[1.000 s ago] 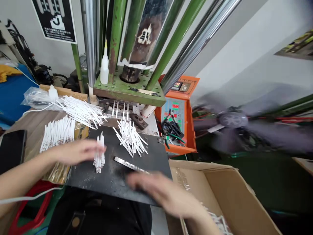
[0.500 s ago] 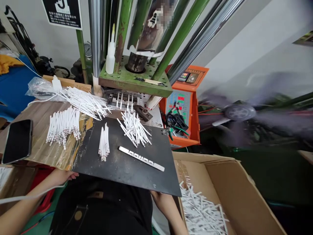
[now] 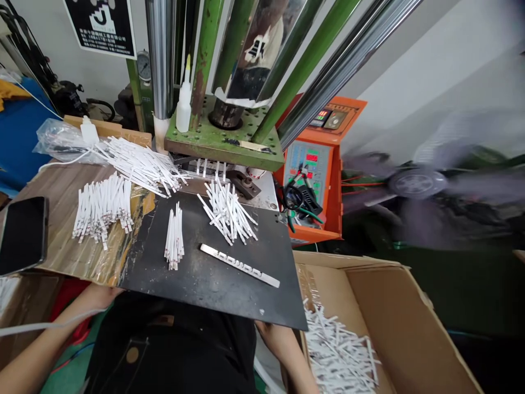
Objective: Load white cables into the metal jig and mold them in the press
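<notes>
My left hand (image 3: 100, 296) is at the front edge of the wooden tabletop (image 3: 57, 189), its fingers hidden beneath it. Under the front right corner of the black board (image 3: 205, 295) is my right hand (image 3: 271, 331), with its fingers out of sight too. On the board lie a small bundle of white strips (image 3: 174, 238), a looser pile of white strips (image 3: 229, 213) and a slotted metal bar (image 3: 240, 265). Behind them, the green press plate (image 3: 221, 150) hangs low over a metal mould, where several white strips (image 3: 211, 168) stick out.
More white strips (image 3: 104, 205) and a phone (image 3: 24, 235) lie on the wood at left. A cardboard box (image 3: 394, 312) of white pieces stands at right. Beyond are an orange control box (image 3: 334, 202) with pliers on it and a spinning fan (image 3: 418, 182).
The green press plate has come down closer to the mould. My left hand's fingertips have slipped from sight under the table edge. The view has shifted slightly; my right hand stays about where it was.
</notes>
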`<action>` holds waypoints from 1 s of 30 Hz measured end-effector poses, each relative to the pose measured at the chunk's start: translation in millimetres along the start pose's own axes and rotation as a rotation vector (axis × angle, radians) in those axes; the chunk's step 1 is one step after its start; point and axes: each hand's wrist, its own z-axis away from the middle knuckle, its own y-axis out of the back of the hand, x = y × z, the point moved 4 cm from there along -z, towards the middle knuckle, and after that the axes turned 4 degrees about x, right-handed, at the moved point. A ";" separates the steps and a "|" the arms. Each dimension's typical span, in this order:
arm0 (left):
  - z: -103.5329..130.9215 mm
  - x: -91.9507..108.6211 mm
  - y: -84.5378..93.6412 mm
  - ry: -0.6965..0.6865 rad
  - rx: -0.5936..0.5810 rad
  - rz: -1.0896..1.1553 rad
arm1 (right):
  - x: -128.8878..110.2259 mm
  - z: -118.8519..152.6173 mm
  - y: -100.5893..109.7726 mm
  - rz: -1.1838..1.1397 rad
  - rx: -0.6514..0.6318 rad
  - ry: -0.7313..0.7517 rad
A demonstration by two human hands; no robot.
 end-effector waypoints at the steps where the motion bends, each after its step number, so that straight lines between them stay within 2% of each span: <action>1: 6.9 3.7 1.6 0.028 0.002 -0.072 | -11.9 0.6 5.9 -0.004 -0.040 0.004; 3: 25.0 18.8 7.8 0.026 -0.070 -0.214 | -42.4 -2.1 21.0 -0.074 -0.220 0.047; 5: 42.9 46.5 17.4 -0.095 -0.208 -0.250 | -71.8 -14.7 41.0 -0.204 -0.347 0.092; 6: 48.9 64.5 23.6 -0.196 -0.253 -0.234 | -82.3 -26.5 51.8 -0.253 -0.322 0.112; 7: 51.6 83.7 31.1 -0.308 -0.248 -0.209 | -88.7 -41.3 61.5 -0.264 -0.234 0.127; 8: 50.6 103.0 38.7 -0.421 -0.195 -0.187 | -91.1 -57.2 68.7 -0.230 -0.110 0.140; 10: 39.0 135.6 50.5 -0.606 -0.003 -0.198 | -89.3 -85.2 70.7 -0.096 0.084 0.195; 11: 30.3 147.8 53.0 -0.676 0.098 -0.233 | -86.6 -95.2 65.9 -0.044 0.112 0.231; 13: 11.5 162.3 51.5 -0.756 0.256 -0.339 | -80.2 -104.3 53.9 -0.032 0.090 0.296; 15: -3.1 165.7 46.1 -0.795 0.343 -0.424 | -76.8 -100.0 47.7 -0.111 0.034 0.357; 17: -9.7 161.8 42.3 -0.827 0.381 -0.438 | -79.6 -91.1 49.4 -0.194 -0.008 0.400; 20: -9.8 150.6 44.7 -0.842 0.433 -0.402 | -101.0 -90.8 51.1 -0.269 -0.116 0.447; 23: -8.9 143.1 51.2 -0.845 0.467 -0.382 | -140.5 -118.6 36.5 -0.272 -0.264 0.418; 26: -10.2 141.0 54.2 -0.846 0.455 -0.369 | -181.2 -159.6 12.4 -0.076 -0.374 0.272; 28: -11.0 140.0 54.2 -0.842 0.456 -0.360 | -199.3 -180.3 0.7 0.076 -0.441 0.182; 30: -11.9 138.7 53.4 -0.845 0.464 -0.343 | -205.9 -191.3 -4.3 0.139 -0.527 0.137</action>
